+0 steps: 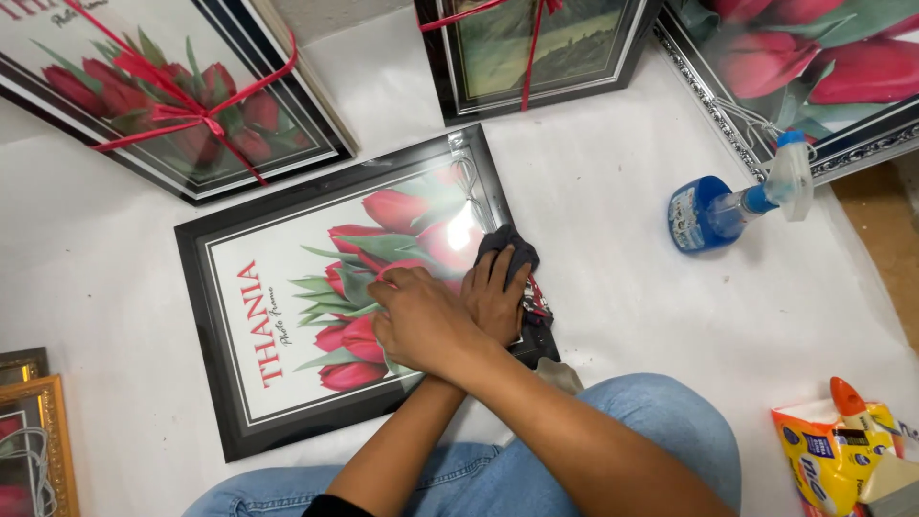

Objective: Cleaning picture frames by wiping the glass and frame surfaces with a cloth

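White sheeting point(622, 191) covers the floor where I sit, my knees in blue jeans point(661, 421) at the lower edge of the view. Flat before me lies a black picture frame point(206, 316) showing red tulips on a pale ground. My arms cross over its right end. My left hand point(496, 299) presses a dark grey cloth point(509, 247) against the glass, fingers point(498, 273) stretched flat over the cloth rather than curled round it. My right hand point(421, 321) lies palm down on the glass just beside it, touching the left hand, fingers loosely spread and holding nothing.

Well apart to the right, a blue spray bottle point(713, 211) with a white trigger lies on its side on the sheeting. Beyond the frame lean two more framed pictures tied with red ribbon, one of tulips point(144, 86) and one of a landscape point(536, 48), and a silver-edged tulip frame point(795, 67) fills the upper right corner. Gilt frames point(38, 431) sit at the left edge, and a yellow packet point(828, 460) at the lower right.
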